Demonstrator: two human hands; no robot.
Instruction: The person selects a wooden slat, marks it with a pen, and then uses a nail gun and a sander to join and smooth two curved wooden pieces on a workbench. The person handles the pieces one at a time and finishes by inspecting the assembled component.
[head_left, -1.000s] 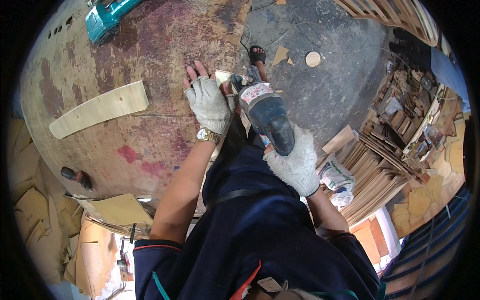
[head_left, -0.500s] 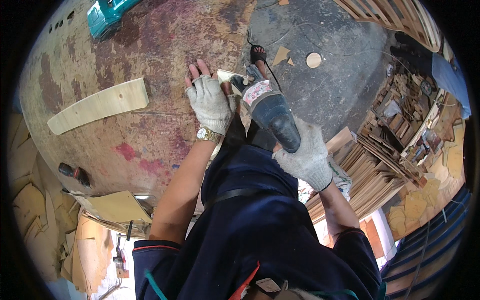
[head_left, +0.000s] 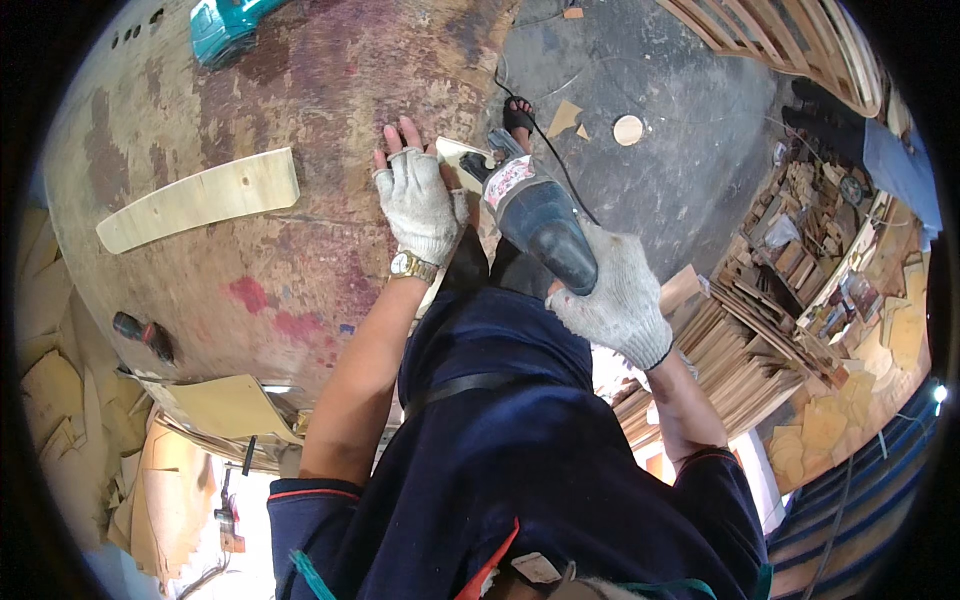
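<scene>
My right hand [head_left: 625, 300], in a pale knitted glove, is wrapped round the rear of a dark jigsaw [head_left: 545, 220] with a patterned sticker on its body. The tool's front end meets a pale wooden piece [head_left: 452, 152] at the table's right edge. My left hand [head_left: 418, 200], in a fingerless glove with a watch at the wrist, lies with its fingers spread beside that piece. Its thumb side is close to the wood; whether it presses on it is hard to see. The jigsaw's blade cannot be made out.
A curved pale board [head_left: 200, 200] lies on the worn table [head_left: 240, 110], with a teal power tool [head_left: 222, 30] at the far edge and a dark-handled tool [head_left: 143, 335] near left. Wood scraps [head_left: 565, 117] and a round disc [head_left: 628, 130] lie on the floor. Stacked strips [head_left: 700, 360] stand right.
The jigsaw and my right hand have shifted very slightly within the view, which itself has moved a little. My left hand keeps its place beside the wood.
</scene>
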